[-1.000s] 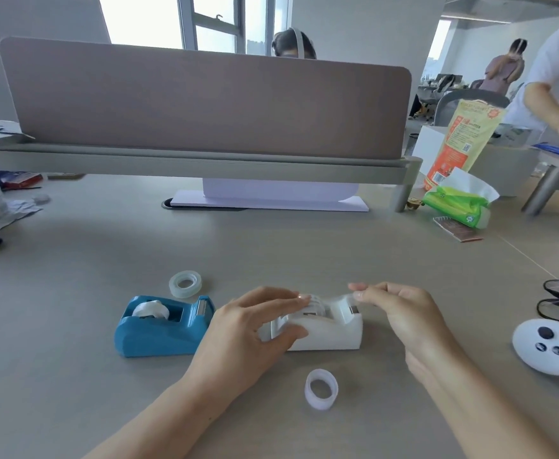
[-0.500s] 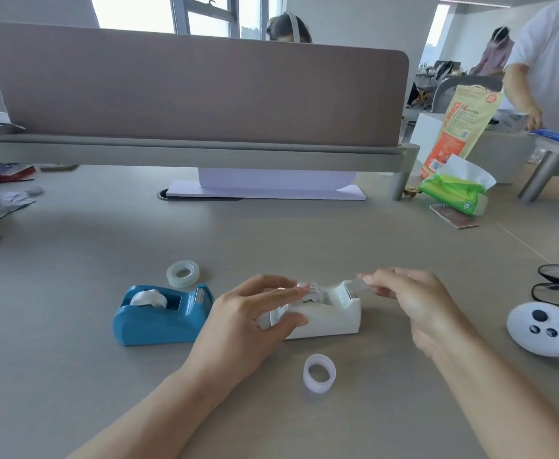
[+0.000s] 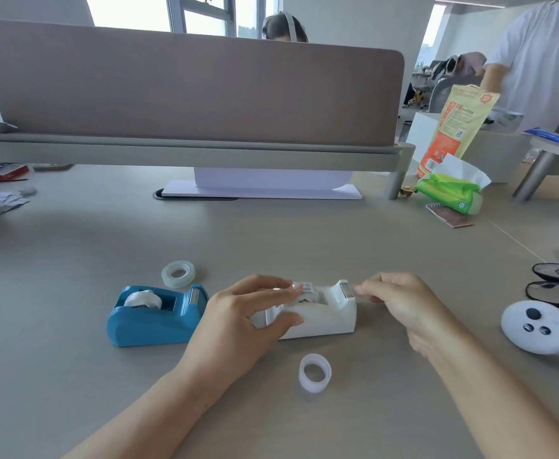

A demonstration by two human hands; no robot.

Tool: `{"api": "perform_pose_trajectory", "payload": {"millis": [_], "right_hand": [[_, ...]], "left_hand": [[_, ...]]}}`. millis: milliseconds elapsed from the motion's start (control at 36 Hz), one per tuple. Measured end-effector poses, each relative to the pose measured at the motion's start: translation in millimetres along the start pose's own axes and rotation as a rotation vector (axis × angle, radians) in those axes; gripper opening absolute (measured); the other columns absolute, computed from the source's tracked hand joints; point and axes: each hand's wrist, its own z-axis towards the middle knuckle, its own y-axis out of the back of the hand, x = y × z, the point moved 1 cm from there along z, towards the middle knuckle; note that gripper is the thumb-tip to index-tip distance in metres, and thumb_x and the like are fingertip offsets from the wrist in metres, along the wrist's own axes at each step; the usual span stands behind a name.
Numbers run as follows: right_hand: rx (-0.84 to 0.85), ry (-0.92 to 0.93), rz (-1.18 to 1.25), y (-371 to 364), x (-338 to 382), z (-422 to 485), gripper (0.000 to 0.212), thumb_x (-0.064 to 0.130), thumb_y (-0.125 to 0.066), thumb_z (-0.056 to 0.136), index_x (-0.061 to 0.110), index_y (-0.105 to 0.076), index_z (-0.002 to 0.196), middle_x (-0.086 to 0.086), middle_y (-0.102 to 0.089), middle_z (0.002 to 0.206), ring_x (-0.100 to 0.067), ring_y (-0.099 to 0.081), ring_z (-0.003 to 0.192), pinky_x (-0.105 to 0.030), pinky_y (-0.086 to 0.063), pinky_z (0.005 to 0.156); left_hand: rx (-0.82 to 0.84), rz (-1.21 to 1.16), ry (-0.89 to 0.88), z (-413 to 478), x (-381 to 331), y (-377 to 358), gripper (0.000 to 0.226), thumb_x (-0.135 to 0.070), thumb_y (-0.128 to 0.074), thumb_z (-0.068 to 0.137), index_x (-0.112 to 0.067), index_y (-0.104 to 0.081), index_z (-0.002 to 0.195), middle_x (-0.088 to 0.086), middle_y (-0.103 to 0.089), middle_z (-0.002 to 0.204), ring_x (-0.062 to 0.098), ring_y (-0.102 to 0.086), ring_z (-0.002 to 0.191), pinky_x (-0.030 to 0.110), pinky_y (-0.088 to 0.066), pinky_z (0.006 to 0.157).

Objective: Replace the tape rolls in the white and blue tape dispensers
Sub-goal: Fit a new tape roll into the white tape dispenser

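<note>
The white tape dispenser [image 3: 329,318] sits on the desk with a tape roll [image 3: 308,293] in its well. My left hand [image 3: 248,323] holds the dispenser's left end, thumb on the near side and fingers over the roll. My right hand [image 3: 400,303] pinches the clear tape end just right of the cutter. Left of them stands the blue tape dispenser [image 3: 154,316] with a white roll in it. A clear tape roll [image 3: 178,273] lies behind the blue one. A white empty core ring [image 3: 314,372] lies in front of the white dispenser.
A white controller [image 3: 543,331] and black glasses [image 3: 553,286] lie at the right. A green tissue pack [image 3: 450,193], an orange bag [image 3: 453,127] and a small notebook [image 3: 448,217] are at the back right. A partition shelf [image 3: 185,154] spans the back. People stand beyond it.
My right hand pulled the tape end over the cutter and moved slightly right and down. My left hand stayed on the white dispenser.
</note>
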Motion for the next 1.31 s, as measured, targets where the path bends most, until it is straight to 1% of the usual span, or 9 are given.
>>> {"api": "perform_pose_trajectory", "payload": {"millis": [194,417,583,667,722,972,1028,1167,1306], "right_hand": [[0.048,-0.033,-0.023,0,-2,2,0.028,0.016,-0.072,0.081,0.016,-0.059,0.056,0.003,-0.055,0.056,-0.02,-0.05,0.066,-0.032,-0.034,0.069],[0.06,-0.07,-0.06,-3,-1,-3,0.014,0.008,-0.067,0.08,0.015,-0.064,0.069,-0.002,-0.066,0.071,-0.024,-0.058,0.076,-0.035,-0.042,0.076],[0.008,-0.008,-0.02,10,9,-13,0.014,0.009,-0.069,0.084,0.017,-0.077,0.076,0.006,-0.069,0.078,-0.01,-0.053,0.083,-0.027,-0.038,0.084],[-0.004,-0.02,-0.015,14,11,-23,0.018,0.014,-0.066,0.087,0.019,-0.082,0.08,0.006,-0.077,0.096,-0.012,-0.059,0.094,-0.032,-0.039,0.098],[-0.003,-0.04,-0.016,15,13,-30,0.023,0.02,-0.061,0.09,0.02,-0.083,0.083,0.007,-0.077,0.103,-0.016,-0.063,0.097,-0.032,-0.037,0.094],[0.023,-0.102,0.007,8,11,-45,0.032,0.024,-0.055,0.092,0.022,-0.083,0.077,0.006,-0.08,0.097,-0.018,-0.068,0.103,-0.035,-0.044,0.098],[0.008,-0.111,-0.015,6,10,-46,0.03,0.028,-0.056,0.089,0.023,-0.083,0.076,0.006,-0.079,0.096,-0.018,-0.068,0.104,-0.033,-0.046,0.093],[-0.035,-0.068,-0.185,6,2,-42,0.038,0.061,-0.048,0.056,0.05,-0.078,0.077,0.014,-0.078,0.097,-0.022,-0.064,0.111,-0.045,-0.037,0.111],[-0.072,0.059,-0.216,-1,30,-54,0.035,0.063,-0.045,0.057,0.053,-0.072,0.076,0.018,-0.076,0.096,-0.015,-0.065,0.11,-0.046,-0.034,0.113]], "left_hand": [[-0.01,-0.013,-0.001,0,0,-1,0.034,-0.025,-0.085,0.075,-0.035,-0.077,0.107,-0.023,-0.072,0.108,-0.003,-0.069,0.099,0.015,-0.054,0.08],[-0.011,-0.023,0.003,0,1,-2,0.033,-0.024,-0.084,0.076,-0.034,-0.078,0.107,-0.023,-0.072,0.109,-0.004,-0.069,0.101,0.015,-0.054,0.084],[-0.012,-0.017,0.015,-1,-2,-2,0.034,-0.024,-0.085,0.075,-0.038,-0.077,0.105,-0.026,-0.071,0.108,-0.007,-0.067,0.1,0.009,-0.05,0.085],[-0.013,-0.027,0.031,0,-2,-2,0.033,-0.025,-0.086,0.074,-0.038,-0.077,0.103,-0.027,-0.071,0.107,-0.007,-0.067,0.1,0.007,-0.049,0.084],[-0.014,-0.038,0.034,-1,-2,-2,0.034,-0.024,-0.086,0.074,-0.038,-0.078,0.103,-0.027,-0.072,0.107,-0.007,-0.067,0.1,0.007,-0.049,0.082],[-0.006,-0.067,0.052,-2,-3,-3,0.032,-0.025,-0.085,0.074,-0.036,-0.078,0.104,-0.024,-0.072,0.105,-0.005,-0.067,0.1,0.013,-0.051,0.085],[-0.004,-0.057,0.053,-3,-4,-3,0.032,-0.026,-0.085,0.075,-0.037,-0.078,0.104,-0.026,-0.072,0.106,-0.006,-0.067,0.1,0.012,-0.05,0.085],[0.008,0.044,0.037,-4,-7,0,0.032,-0.033,-0.082,0.077,-0.041,-0.075,0.107,-0.03,-0.069,0.109,-0.009,-0.065,0.1,0.012,-0.051,0.084],[0.038,0.185,0.012,-2,-18,11,0.038,-0.04,-0.078,0.08,-0.041,-0.07,0.116,-0.031,-0.065,0.119,-0.004,-0.06,0.11,0.018,-0.049,0.094]]}}
